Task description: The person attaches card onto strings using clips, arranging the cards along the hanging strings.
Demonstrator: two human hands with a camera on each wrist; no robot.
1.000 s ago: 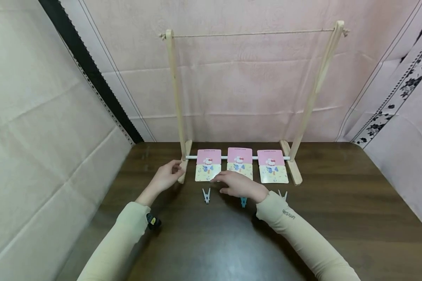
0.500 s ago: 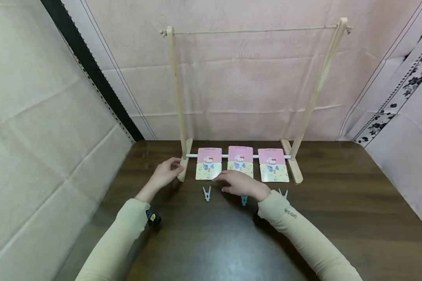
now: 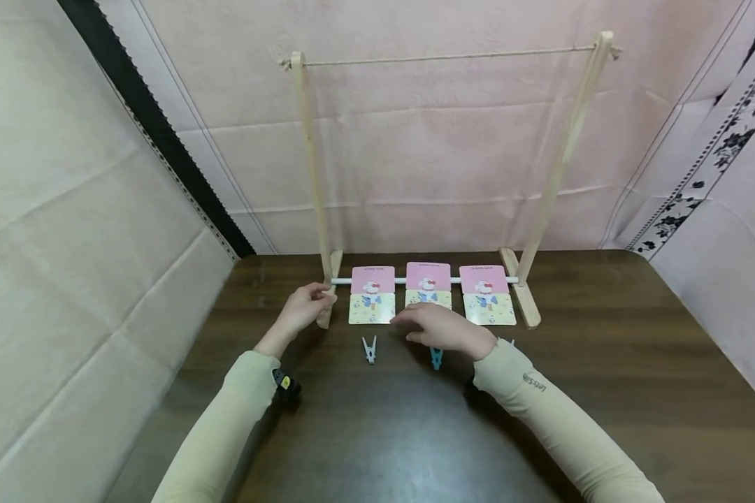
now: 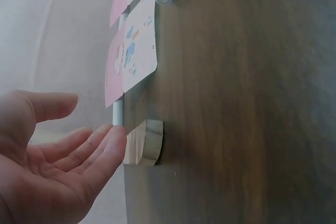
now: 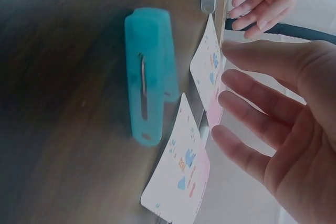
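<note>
Three pink and yellow picture cards lie in a row across a white rod (image 3: 342,281): the left card (image 3: 372,307), the middle card (image 3: 428,276) and the right card (image 3: 489,309). My left hand (image 3: 302,309) is beside the rack's left foot, its fingers loosely bent and holding nothing. Over the lower edge of the middle card hovers my right hand (image 3: 443,326), fingers relaxed and apart. A pale clothespin (image 3: 370,350) lies before the left card. Beneath the right hand is a teal clothespin (image 5: 147,77), partly hidden in the head view.
A wooden rack stands at the table's back, with a left post (image 3: 311,161), a right post (image 3: 566,154) and a string (image 3: 447,57) tied between their tops. Another clothespin is mostly hidden by the right sleeve (image 3: 509,377). Cloth walls (image 3: 440,154) surround the table.
My right hand has shifted slightly to the right, covering more of the rightmost clothespin with its sleeve. The left hand has edged a little toward the rack's left foot. Cards and clothespins stay put.
</note>
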